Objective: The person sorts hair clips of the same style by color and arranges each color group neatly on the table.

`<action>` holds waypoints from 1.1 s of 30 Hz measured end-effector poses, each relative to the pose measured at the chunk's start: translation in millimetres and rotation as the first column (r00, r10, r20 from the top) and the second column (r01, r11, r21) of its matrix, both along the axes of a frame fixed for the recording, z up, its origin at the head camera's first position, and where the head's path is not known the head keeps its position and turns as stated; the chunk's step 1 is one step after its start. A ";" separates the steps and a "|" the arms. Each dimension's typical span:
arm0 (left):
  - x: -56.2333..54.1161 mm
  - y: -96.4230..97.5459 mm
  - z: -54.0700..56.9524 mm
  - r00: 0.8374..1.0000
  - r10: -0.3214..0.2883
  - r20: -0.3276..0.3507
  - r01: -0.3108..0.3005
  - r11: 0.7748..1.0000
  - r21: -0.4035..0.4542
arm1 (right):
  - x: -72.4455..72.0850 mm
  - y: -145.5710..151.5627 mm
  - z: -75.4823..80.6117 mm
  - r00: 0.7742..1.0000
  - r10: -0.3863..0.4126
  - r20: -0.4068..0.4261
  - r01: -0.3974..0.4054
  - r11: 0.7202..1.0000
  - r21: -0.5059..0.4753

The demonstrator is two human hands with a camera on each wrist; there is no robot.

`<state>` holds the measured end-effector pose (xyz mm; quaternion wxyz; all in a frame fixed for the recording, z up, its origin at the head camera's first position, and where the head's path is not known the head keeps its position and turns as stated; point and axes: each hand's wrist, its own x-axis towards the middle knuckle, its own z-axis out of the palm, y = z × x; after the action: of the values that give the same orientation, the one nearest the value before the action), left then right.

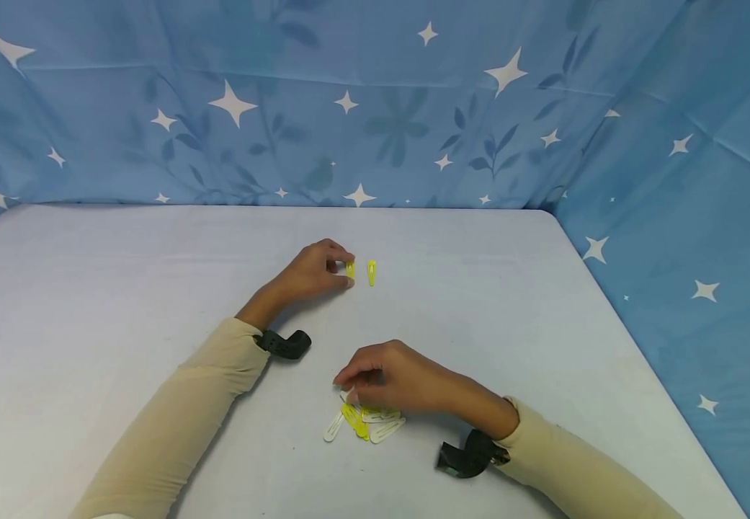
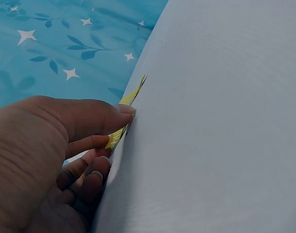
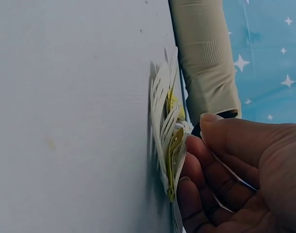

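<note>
My left hand (image 1: 315,270) pinches a yellow snap hair clip (image 1: 350,269) on the white table, thumb at its near end and index finger at its far end. Just right of it lies a second yellow hair clip (image 1: 371,272), upright in the head view and roughly parallel. Closer to me, a small heap of white hair clips (image 1: 386,430) and yellow hair clips (image 1: 354,419) lies loosely overlapped. Over this heap is my right hand (image 1: 400,376), fingers loosely bent and thumb apart from the index fingertip. In the right wrist view its fingertips (image 3: 185,180) are right at the clips.
The white-covered table (image 1: 511,310) extends around both hands. A blue curtain (image 1: 310,144) with stars and leaves hangs along its back and right edges. Each sleeved wrist carries a black camera: the left camera (image 1: 287,344) and the right camera (image 1: 462,459).
</note>
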<state>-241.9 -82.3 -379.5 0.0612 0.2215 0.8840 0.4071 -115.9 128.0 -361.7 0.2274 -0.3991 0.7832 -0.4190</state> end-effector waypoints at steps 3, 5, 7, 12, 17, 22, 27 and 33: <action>0.1 0.7 -0.8 1.000 -0.001 -0.005 0.001 1.000 -0.005 | 2.0 0.9 -0.9 1.000 0.007 -0.013 -0.007 1.000 0.001; -0.2 1.6 -1.9 1.000 -0.003 -0.005 0.003 1.000 -0.010 | 2.7 1.0 -1.1 1.000 0.016 -0.022 -0.016 1.000 0.006; -0.7 2.4 -2.9 1.000 -0.006 -0.003 0.006 1.000 -0.011 | 3.4 1.3 -0.6 0.999 0.025 -0.031 -0.024 0.999 0.024; -0.7 3.1 -3.9 1.000 -0.001 -0.002 0.001 1.000 -0.002 | 3.3 0.3 0.2 0.997 0.060 -0.053 -0.055 0.994 0.093; 0.0 1.4 -3.0 1.000 0.005 0.006 -0.005 1.000 -0.004 | 3.3 -1.7 -0.2 0.994 0.087 -0.063 -0.078 0.987 0.137; -0.9 0.8 -1.1 1.000 -0.005 0.009 0.005 1.000 0.008 | 5.4 -1.8 -0.5 0.991 0.075 -0.113 -0.060 0.989 0.133; -0.9 0.0 -1.9 1.000 -0.003 0.005 0.003 1.000 -0.003 | 7.4 -2.3 -1.0 0.989 0.059 -0.132 -0.043 0.992 0.120; 0.4 -0.2 -4.1 1.000 -0.004 -0.002 0.004 1.000 0.001 | 7.4 -2.8 -4.0 0.993 0.019 -0.114 -0.009 0.996 0.087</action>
<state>-241.4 -82.5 -383.6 0.0609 0.2239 0.8833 0.4073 -108.6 125.2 -365.7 0.2019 -0.4178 0.8095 -0.3596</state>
